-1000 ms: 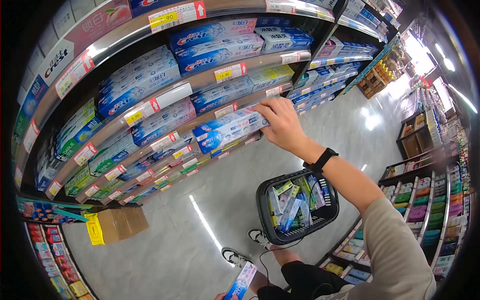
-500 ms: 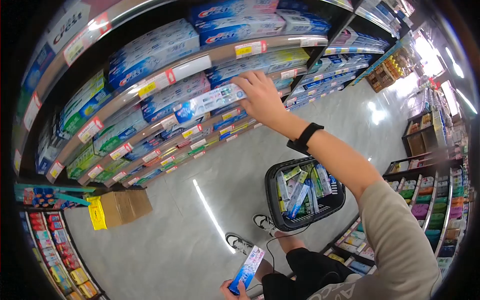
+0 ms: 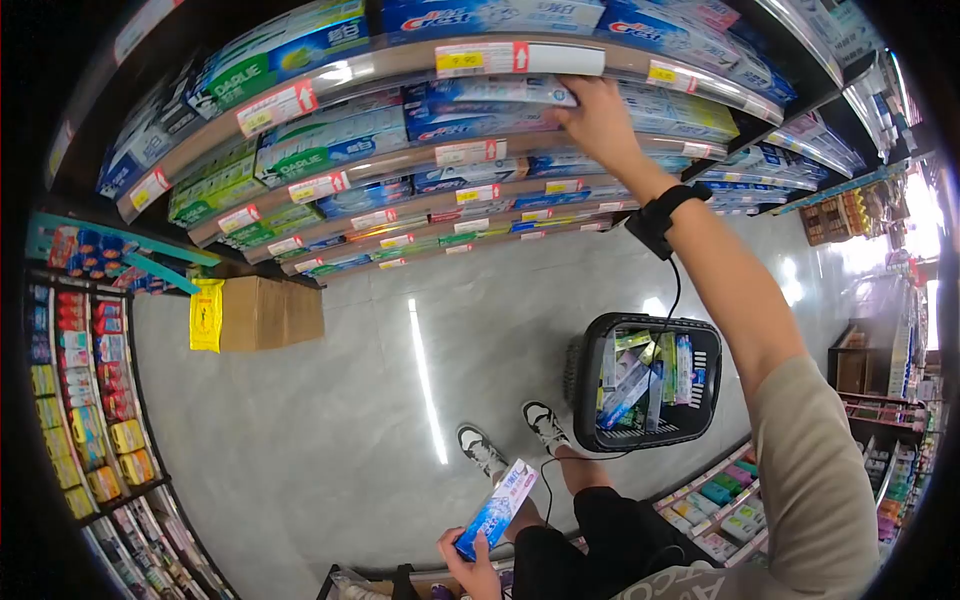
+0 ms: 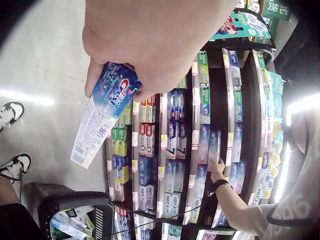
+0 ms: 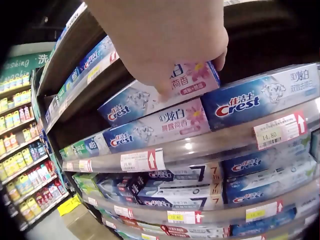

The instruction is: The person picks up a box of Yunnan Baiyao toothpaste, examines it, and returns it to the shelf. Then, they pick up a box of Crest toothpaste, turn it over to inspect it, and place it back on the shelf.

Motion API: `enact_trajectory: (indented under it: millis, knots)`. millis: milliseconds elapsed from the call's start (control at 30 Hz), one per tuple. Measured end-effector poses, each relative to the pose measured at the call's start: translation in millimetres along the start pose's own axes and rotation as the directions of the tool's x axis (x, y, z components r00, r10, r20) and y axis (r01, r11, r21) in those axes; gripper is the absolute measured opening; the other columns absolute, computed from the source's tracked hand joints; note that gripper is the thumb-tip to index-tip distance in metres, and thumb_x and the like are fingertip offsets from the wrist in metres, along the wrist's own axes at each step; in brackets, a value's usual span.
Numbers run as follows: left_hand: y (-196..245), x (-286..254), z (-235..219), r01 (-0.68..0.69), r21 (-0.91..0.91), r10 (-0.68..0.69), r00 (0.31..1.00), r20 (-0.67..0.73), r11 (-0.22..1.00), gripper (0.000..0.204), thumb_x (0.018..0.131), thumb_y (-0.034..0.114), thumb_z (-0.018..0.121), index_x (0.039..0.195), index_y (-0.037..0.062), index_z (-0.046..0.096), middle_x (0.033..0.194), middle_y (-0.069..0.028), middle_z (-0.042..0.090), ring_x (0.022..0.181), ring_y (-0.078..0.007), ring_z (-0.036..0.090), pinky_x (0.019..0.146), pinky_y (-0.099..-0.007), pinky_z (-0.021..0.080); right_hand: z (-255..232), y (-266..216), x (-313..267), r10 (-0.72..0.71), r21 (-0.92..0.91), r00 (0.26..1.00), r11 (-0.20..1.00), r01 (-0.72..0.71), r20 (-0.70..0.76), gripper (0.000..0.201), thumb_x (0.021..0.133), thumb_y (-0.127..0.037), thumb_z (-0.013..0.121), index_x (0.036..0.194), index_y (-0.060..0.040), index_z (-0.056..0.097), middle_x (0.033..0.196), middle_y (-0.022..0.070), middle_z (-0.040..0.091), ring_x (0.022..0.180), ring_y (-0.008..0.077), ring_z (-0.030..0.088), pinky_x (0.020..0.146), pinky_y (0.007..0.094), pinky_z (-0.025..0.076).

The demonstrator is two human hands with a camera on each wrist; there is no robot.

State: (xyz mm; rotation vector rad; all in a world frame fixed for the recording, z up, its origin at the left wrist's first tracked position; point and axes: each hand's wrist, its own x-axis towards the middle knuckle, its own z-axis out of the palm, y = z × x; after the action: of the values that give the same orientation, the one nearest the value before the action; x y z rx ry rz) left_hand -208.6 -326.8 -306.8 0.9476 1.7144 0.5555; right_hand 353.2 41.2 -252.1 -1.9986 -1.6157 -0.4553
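My right hand (image 3: 600,125) grips the end of a blue, white and pink Crest toothpaste box (image 5: 132,102) at a shelf. In the right wrist view this box lies slightly askew on top of a matching toothpaste box (image 5: 157,122); my palm covers part of it. A wider blue Crest box (image 5: 260,97) stands just to the right. Low in front of my body, my left hand (image 3: 475,570) holds another Crest toothpaste box (image 4: 102,112) by its blue end, and the white end points away from the hand.
A black shopping basket (image 3: 590,385) with several toothpaste boxes is on the floor by my shoes. Price-tagged shelf edges (image 5: 200,147) run along the stacked rows. A cardboard box (image 3: 270,312) sits at the shelf's left end. A thin black cable (image 3: 590,458) hangs near the basket.
My right hand has brought its toothpaste box from in front of the shelves onto a shelf, over the matching one. The left hand still holds its box. The head view has turned.
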Motion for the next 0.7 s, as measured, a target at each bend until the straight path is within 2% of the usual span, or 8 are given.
enact_trajectory:
  millis: [100,133,233,300,433,500,600,700]
  knots:
    - [-9,0,-4,-0.097,0.195,0.102,0.995,-0.017,0.976,0.042,0.095,0.014,0.074,0.129,-0.0054,0.057,0.120,-0.0149,0.063,0.108,-0.0256,0.058,0.101,-0.0380,0.046,9,5,16,-0.089,0.124,0.995,0.989,0.084,0.037,0.047,0.084,-0.025,0.078,0.127,-0.0071,0.068,0.122,0.0209,0.069,0.117,0.0459,0.057,0.103,0.0508,0.048]
    - [-9,1,-6,-0.078,0.177,0.078,0.997,0.006,0.981,0.043,0.095,0.014,0.074,0.129,-0.0056,0.057,0.120,-0.0153,0.063,0.109,-0.0258,0.058,0.101,-0.0382,0.045,9,5,17,-0.041,0.116,0.993,0.993,0.028,0.107,0.051,0.084,-0.029,0.078,0.129,-0.0070,0.067,0.127,0.0217,0.067,0.121,0.0469,0.056,0.104,0.0506,0.047]
    - [-10,5,-10,-0.019,0.101,0.014,0.999,0.050,0.995,0.044,0.095,0.014,0.074,0.130,-0.0058,0.057,0.120,-0.0160,0.063,0.110,-0.0264,0.058,0.103,-0.0390,0.045,11,3,27,-0.077,0.097,0.976,0.994,0.058,0.204,0.058,0.083,-0.032,0.080,0.134,-0.0080,0.064,0.130,0.0222,0.065,0.123,0.0461,0.056,0.105,0.0504,0.047]
    - [-13,5,-9,0.023,0.021,-0.024,0.999,0.048,1.000,0.043,0.094,0.015,0.074,0.129,-0.0052,0.058,0.118,-0.0161,0.064,0.109,-0.0269,0.058,0.103,-0.0397,0.044,7,-2,27,-0.121,0.034,0.965,0.993,0.116,0.231,0.062,0.082,-0.033,0.080,0.136,-0.0093,0.062,0.131,0.0226,0.064,0.123,0.0456,0.057,0.104,0.0506,0.047]
    - [-12,6,-6,-0.030,0.061,0.029,0.999,0.019,0.998,0.039,0.094,0.013,0.074,0.126,-0.0031,0.059,0.114,-0.0141,0.064,0.107,-0.0248,0.059,0.101,-0.0388,0.045,9,-4,29,-0.203,-0.080,0.955,0.971,0.225,0.218,0.070,0.081,-0.037,0.082,0.142,-0.0127,0.057,0.129,0.0228,0.065,0.116,0.0460,0.061,0.097,0.0500,0.053]
    - [-19,9,-6,0.002,0.000,-0.002,0.999,0.053,1.000,0.039,0.094,0.014,0.074,0.126,-0.0032,0.059,0.115,-0.0139,0.064,0.107,-0.0242,0.059,0.101,-0.0383,0.046,13,-4,30,-0.202,-0.087,0.956,0.971,0.224,0.212,0.068,0.082,-0.037,0.081,0.141,-0.0125,0.057,0.128,0.0229,0.065,0.116,0.0464,0.061,0.097,0.0502,0.052]
    - [-17,5,1,-0.062,0.091,0.064,0.998,-0.018,0.994,0.037,0.096,0.015,0.073,0.126,-0.0021,0.059,0.115,-0.0134,0.065,0.107,-0.0235,0.059,0.100,-0.0376,0.046,14,-5,29,-0.122,-0.061,0.952,0.988,0.145,0.281,0.065,0.084,-0.037,0.079,0.140,-0.0122,0.058,0.128,0.0231,0.066,0.116,0.0468,0.061,0.096,0.0511,0.052]
    - [9,6,3,-0.004,-0.030,0.006,0.997,0.073,1.000,0.034,0.097,0.016,0.072,0.124,-0.0015,0.059,0.114,-0.0129,0.065,0.107,-0.0233,0.059,0.099,-0.0375,0.047,10,-6,34,-0.078,-0.010,0.934,0.996,0.087,0.349,0.062,0.085,-0.037,0.077,0.138,-0.0098,0.059,0.128,0.0245,0.065,0.118,0.0472,0.060,0.097,0.0521,0.051]
